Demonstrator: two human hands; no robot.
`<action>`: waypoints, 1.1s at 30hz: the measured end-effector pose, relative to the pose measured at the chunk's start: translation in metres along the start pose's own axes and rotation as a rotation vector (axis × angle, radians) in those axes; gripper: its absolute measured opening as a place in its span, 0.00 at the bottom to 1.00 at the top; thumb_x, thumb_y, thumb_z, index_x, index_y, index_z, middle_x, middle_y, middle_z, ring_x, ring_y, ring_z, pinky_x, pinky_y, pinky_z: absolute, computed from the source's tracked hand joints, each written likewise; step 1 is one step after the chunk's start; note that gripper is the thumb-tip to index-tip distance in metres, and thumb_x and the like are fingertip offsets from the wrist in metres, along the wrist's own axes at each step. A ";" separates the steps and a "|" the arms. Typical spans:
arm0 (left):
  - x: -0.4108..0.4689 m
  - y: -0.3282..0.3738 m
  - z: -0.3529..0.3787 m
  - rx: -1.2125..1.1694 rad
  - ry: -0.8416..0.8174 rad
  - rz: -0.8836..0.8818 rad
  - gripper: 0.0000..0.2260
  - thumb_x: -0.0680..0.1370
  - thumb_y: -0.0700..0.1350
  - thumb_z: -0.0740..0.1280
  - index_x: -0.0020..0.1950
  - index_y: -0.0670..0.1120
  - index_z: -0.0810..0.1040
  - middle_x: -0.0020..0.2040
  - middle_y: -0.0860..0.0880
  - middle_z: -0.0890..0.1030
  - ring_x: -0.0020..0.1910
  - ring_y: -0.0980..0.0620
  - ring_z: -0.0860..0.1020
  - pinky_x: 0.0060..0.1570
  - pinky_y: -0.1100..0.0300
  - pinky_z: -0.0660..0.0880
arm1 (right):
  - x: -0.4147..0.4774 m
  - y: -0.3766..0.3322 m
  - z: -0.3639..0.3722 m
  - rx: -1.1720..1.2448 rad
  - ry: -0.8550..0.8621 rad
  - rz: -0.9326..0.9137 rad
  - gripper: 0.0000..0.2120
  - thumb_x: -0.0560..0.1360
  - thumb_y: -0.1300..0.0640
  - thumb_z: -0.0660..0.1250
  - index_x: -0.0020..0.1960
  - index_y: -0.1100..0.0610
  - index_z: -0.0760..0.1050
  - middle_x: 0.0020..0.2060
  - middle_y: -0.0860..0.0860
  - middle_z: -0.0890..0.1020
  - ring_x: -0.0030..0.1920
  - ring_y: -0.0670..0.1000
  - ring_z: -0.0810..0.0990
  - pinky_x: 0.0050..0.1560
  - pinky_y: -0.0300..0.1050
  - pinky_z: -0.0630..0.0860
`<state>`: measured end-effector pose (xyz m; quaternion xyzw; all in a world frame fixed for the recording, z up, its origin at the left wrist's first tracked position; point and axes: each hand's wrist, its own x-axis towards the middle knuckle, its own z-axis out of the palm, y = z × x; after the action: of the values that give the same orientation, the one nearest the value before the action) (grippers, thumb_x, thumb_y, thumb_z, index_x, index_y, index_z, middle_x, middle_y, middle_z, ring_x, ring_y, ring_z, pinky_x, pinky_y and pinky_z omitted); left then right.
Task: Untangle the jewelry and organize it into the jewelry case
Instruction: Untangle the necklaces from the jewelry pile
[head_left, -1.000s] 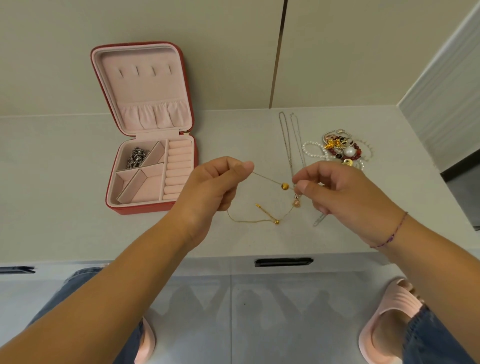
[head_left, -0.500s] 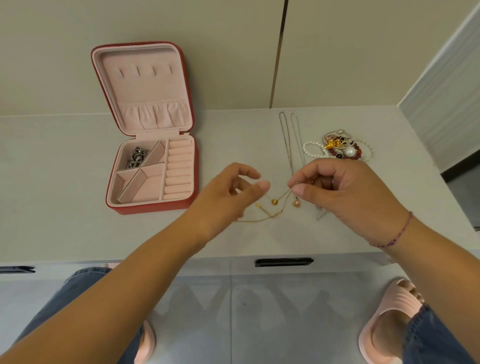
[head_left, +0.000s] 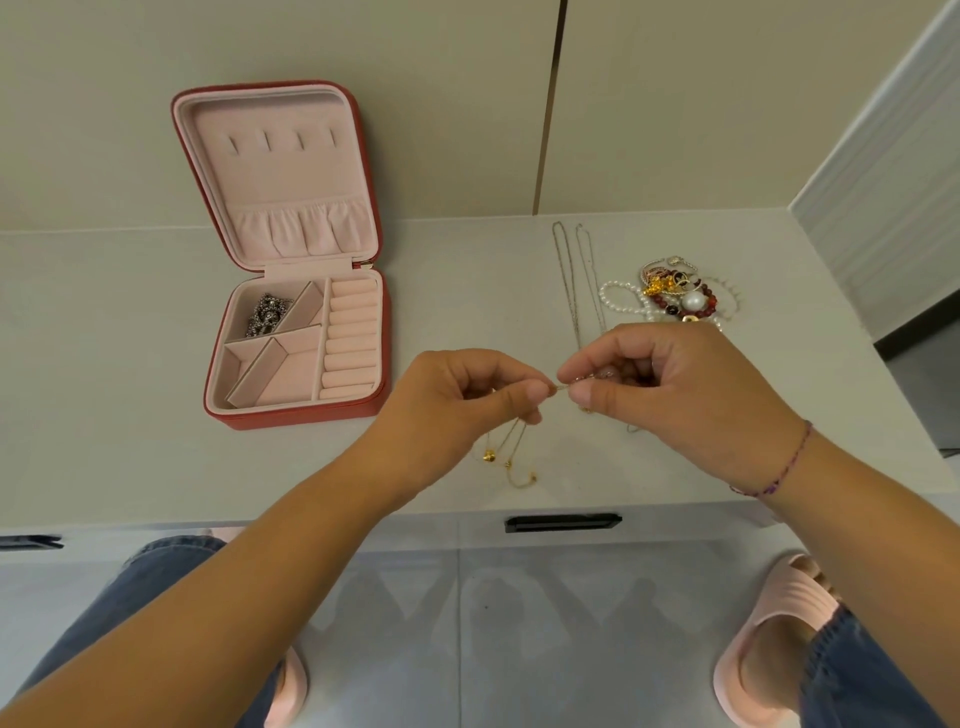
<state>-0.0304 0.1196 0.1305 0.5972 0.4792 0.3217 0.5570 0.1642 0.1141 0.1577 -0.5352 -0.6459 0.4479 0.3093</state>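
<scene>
Setting: a home, likely a bedroom or dressing corner. You work at a pale tabletop (head_left: 156, 467) with a drawer below, marked by a black recessed handle (head_left: 562, 521). An open red jewelry case (head_left: 291, 415) sits on it. Plain beige panels (head_left: 415, 104) stand behind. Glossy grey floor tiles (head_left: 467, 649) lie underfoot. You wear pink house slippers (head_left: 779, 608).

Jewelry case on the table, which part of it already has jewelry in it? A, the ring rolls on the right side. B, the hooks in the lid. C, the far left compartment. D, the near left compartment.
C: in the jewelry case, a dark silvery chain lies in the far left compartment, while the ring rolls, the near left compartment and the lid hooks show only pink lining.
</scene>
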 end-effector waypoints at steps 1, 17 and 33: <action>0.000 0.000 0.000 -0.005 0.013 0.009 0.07 0.72 0.51 0.70 0.45 0.51 0.85 0.40 0.43 0.84 0.37 0.40 0.76 0.44 0.60 0.71 | 0.000 0.000 0.000 0.001 -0.002 0.007 0.05 0.70 0.61 0.73 0.43 0.52 0.83 0.30 0.46 0.78 0.31 0.41 0.73 0.34 0.29 0.72; 0.000 0.003 -0.001 -0.045 0.126 0.016 0.05 0.76 0.44 0.68 0.46 0.46 0.83 0.49 0.52 0.85 0.24 0.61 0.68 0.30 0.75 0.67 | 0.002 0.000 -0.002 0.044 0.030 0.026 0.05 0.72 0.61 0.70 0.43 0.52 0.83 0.32 0.48 0.82 0.32 0.40 0.75 0.34 0.28 0.71; -0.003 0.009 0.003 -0.240 -0.002 -0.047 0.10 0.82 0.44 0.56 0.44 0.43 0.72 0.49 0.46 0.84 0.23 0.56 0.60 0.26 0.67 0.63 | 0.001 -0.001 0.000 0.139 -0.022 0.028 0.03 0.73 0.59 0.69 0.45 0.56 0.82 0.34 0.52 0.83 0.33 0.48 0.82 0.34 0.37 0.77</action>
<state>-0.0266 0.1160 0.1396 0.5152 0.4503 0.3631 0.6325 0.1634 0.1153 0.1583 -0.5166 -0.6092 0.5019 0.3320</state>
